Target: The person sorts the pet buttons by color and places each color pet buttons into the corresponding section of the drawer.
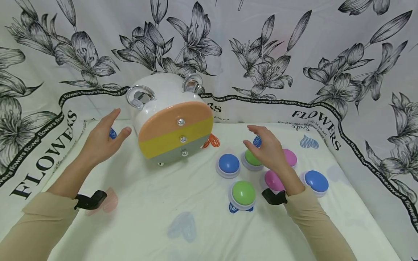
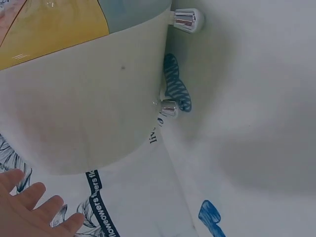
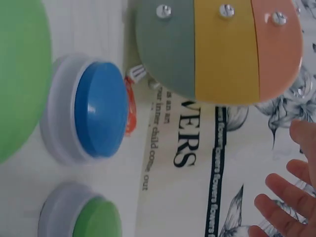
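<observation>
A glossy white rounded drawer box [image 1: 153, 87] stands on the cloth left of centre in the head view. Its front has orange, yellow and grey-green drawers [image 1: 176, 134] with clear knobs, and two silver rings sit on top. My left hand [image 1: 101, 139] is held beside the box's left side, fingers extended and holding nothing. Over the group of push buttons is my right hand [image 1: 269, 152], fingers loosely spread, also holding nothing. Below and around it are domed buttons on white bases: a blue button [image 1: 228, 164], a green button [image 1: 243, 193] and a pink button [image 1: 273, 180] among them.
Another blue button [image 1: 316, 181] lies at the group's right edge. A white cloth [image 1: 140, 217] printed with hearts covers the surface. Behind hangs a flower-patterned fabric [image 1: 222, 54]. Short silver feet [image 2: 169, 107] show under the box in the left wrist view.
</observation>
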Tool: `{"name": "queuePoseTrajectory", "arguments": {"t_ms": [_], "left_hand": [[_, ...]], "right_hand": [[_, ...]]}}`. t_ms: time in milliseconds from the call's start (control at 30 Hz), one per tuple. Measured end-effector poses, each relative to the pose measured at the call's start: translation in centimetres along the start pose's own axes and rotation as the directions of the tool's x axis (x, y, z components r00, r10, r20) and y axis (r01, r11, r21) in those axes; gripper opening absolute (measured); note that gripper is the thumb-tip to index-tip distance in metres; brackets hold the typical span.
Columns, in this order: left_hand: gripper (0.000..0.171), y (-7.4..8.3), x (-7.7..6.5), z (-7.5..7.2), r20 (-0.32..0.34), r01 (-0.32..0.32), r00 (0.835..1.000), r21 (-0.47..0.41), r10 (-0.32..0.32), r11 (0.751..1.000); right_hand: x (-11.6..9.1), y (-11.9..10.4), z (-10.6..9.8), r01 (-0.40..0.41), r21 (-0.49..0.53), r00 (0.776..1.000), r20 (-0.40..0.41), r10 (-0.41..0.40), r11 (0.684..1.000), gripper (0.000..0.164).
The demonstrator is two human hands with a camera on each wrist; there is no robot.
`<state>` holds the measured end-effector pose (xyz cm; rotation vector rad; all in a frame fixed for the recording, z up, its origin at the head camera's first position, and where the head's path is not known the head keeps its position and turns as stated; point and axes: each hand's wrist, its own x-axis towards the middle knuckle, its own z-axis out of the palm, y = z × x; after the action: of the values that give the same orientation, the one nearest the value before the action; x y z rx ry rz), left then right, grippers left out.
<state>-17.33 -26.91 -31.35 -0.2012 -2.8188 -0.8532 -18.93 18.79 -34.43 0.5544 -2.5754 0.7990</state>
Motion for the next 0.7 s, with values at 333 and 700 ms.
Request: {"name": "queuePoseTrajectory", "arguments": {"t_ms": [333,700], "left_hand": [[0.075,1.5,0.7,-0.3,0.021,0.094,0.995,-0.086,-0.092,0.992],[0.082,3.1,1.7,-0.4,0.024,0.182,0.983,-0.176,-0.181,0.967]], "right_hand": [[1.1,-3.1,2.2,0.046,0.023,0.999,-0.024,-0.046,0.999,0.040],[2.3,-6.0,4.5,0.099,0.052,0.995,-0.005,-0.099,0.994,0.036]]}}
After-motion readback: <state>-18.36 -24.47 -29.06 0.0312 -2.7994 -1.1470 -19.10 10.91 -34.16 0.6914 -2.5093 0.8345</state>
